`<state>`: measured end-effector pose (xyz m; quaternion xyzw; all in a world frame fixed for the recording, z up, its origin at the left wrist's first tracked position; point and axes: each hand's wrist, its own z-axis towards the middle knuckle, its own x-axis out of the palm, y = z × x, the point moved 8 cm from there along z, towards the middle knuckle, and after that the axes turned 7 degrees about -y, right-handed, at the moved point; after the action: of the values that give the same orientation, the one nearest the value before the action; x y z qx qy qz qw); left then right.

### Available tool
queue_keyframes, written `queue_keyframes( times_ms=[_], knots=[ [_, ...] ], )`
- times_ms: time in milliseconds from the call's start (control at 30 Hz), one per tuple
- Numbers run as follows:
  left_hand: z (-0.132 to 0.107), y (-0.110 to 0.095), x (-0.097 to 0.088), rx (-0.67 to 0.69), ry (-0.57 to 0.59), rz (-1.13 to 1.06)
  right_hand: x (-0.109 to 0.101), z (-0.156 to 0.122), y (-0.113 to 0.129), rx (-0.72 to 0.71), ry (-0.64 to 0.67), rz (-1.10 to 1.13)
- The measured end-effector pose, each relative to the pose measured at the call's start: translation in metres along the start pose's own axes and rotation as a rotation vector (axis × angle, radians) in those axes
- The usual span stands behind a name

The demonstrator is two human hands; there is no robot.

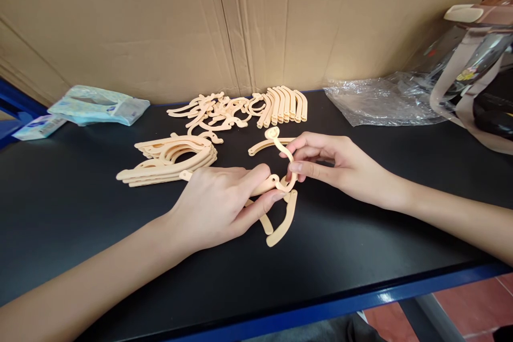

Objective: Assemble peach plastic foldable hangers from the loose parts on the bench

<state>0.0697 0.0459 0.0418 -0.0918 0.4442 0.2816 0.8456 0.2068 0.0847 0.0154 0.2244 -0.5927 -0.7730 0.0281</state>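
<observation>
My left hand (pixel 218 204) is closed on the arm pieces of a peach plastic folding hanger (pixel 280 222) over the black table top (pixel 80 214). My right hand (pixel 334 165) pinches the hanger's hook piece (pixel 280 144) where it meets those arms. A stack of assembled hangers (pixel 172 160) lies just left of my hands. Behind them are a loose heap of hook pieces (pixel 216 112) and a row of arm pieces (pixel 282 104).
A cardboard wall (pixel 248 21) closes the back. Tissue packets (pixel 96 104) lie at the far left. Crumpled clear plastic (pixel 377 101) and a clear face shield (pixel 473 64) sit at the right. The table's blue front edge (pixel 360 302) runs below my arms.
</observation>
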Motion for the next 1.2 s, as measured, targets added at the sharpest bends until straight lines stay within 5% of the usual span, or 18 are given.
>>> queue_keyframes(
  times_ms=[1200],
  knots=[
    [0.0014,-0.0008,0.0000,0.018,0.037,-0.052,0.0060,-0.0035,0.0057,-0.103,0.089,-0.119]
  ],
)
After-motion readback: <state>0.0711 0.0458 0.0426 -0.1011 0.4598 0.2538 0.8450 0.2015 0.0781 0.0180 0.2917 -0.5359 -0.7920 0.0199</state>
